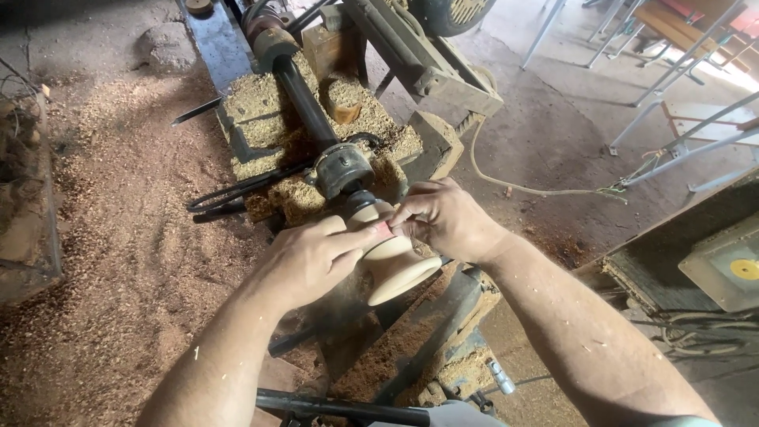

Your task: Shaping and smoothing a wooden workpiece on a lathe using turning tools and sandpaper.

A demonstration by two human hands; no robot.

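Two hands meet on the pale wooden turning [393, 261] at the lathe chuck [344, 168]: your left hand [312, 261] and right hand [443, 217] pinch a reddish abrasive strip [383, 230] against it, presumably to smooth the neck.

Between both hands sits a pale wooden piece [393, 261], bare and smooth, matt. Pinched in the grip against it is a reddish scrap of sandpaper [383, 230]. Just behind the grip, the chuck [343, 168] is dull, grimy metal. Rough sawdust [269, 107] coats the dark metal lathe [217, 43] beyond.
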